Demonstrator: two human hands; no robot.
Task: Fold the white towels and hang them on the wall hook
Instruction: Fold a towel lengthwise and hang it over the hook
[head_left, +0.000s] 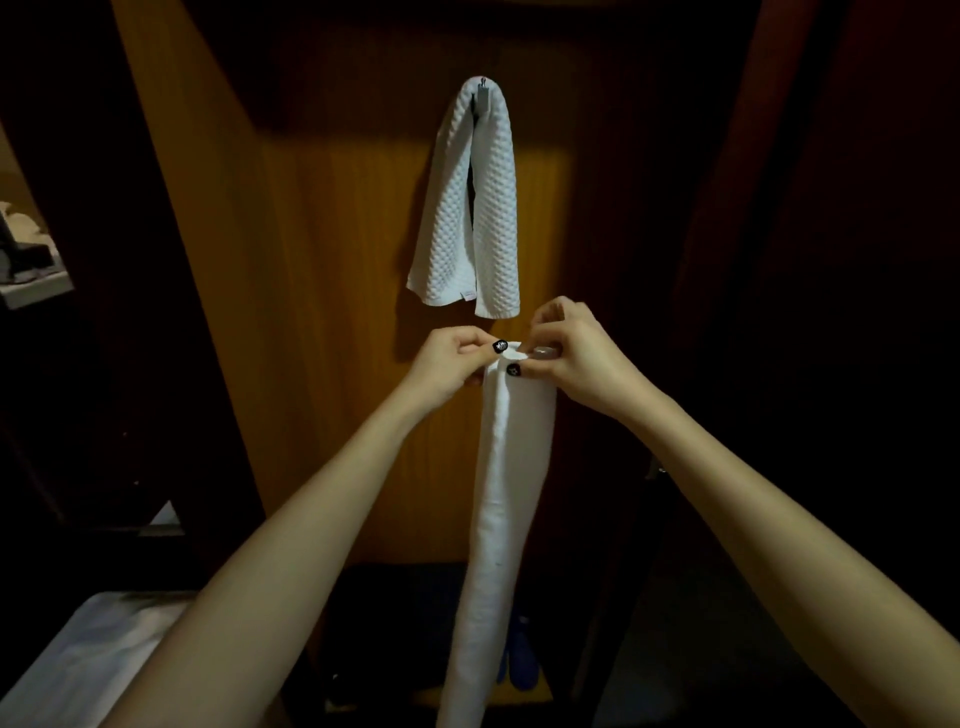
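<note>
I find no words, numbers or brand names that I can read anywhere here. The hung towel (470, 208), in the upper middle of the frame, has a small tag (467, 294) at its lower edge, but any print on it is too small and faint to make out. My dark nails (500, 346), at the centre of the frame, carry little white marks; they look like ornaments and not letters, and I cannot read them as any sign. The rest is too dark to show any writing.
</note>
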